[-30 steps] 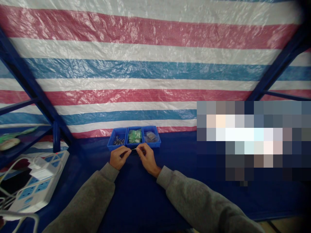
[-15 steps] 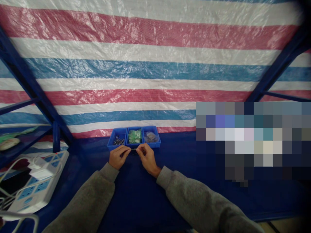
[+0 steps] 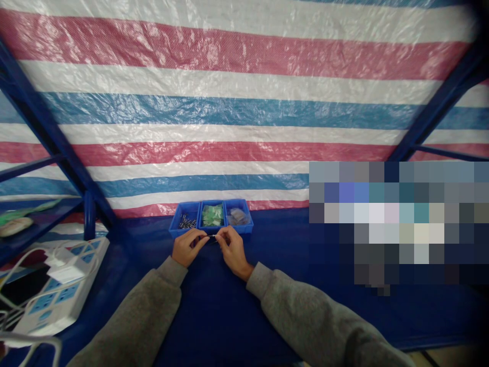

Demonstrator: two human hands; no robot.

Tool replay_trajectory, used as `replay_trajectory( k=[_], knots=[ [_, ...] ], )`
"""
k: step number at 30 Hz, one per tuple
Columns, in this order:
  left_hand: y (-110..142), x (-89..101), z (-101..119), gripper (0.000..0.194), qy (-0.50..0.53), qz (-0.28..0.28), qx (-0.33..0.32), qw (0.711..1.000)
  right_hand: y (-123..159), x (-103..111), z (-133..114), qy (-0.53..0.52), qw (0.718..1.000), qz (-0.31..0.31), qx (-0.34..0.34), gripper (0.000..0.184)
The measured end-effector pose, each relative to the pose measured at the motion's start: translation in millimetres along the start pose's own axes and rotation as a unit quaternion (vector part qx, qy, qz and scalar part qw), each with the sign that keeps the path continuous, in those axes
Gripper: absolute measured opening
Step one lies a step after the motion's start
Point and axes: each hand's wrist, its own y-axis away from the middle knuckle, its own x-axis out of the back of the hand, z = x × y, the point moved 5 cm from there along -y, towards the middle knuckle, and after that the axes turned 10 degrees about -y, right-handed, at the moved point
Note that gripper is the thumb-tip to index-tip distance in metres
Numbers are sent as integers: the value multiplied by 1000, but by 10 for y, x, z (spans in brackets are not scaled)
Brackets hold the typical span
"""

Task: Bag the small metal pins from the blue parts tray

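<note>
Over the blue surface [image 3: 221, 316], at the near side of three joined bins [image 3: 249, 222], I log the following.

Item: one pin [image 3: 212, 236], thin, pale, level, spanning the gap between fingertips. Exact form: too small to tell.

Left hand [image 3: 186, 247]: pinched on its left end. Right hand [image 3: 234, 252]: pinched on its right end. Hands apart, close together.

Handling, as I judge it: very light, fairly stiff, smooth enough to roll or slip; possibly bendable if I press the ends inward. Best hold: thumb and fingertip at each end, light pressure, middle left free.

Adjacent stock: dark metal pieces [image 3: 188, 221], left bin; green packets [image 3: 212, 215], middle; clear packets [image 3: 237, 216], right.
</note>
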Motion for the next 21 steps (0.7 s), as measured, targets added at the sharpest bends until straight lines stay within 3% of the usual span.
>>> replay_trajectory(
  k=[21],
  knots=[
    [-1, -2, 24, 13, -7, 2, -11, 1000, 9, -1, 62, -20, 1000, 3, -18, 16]
  ],
)
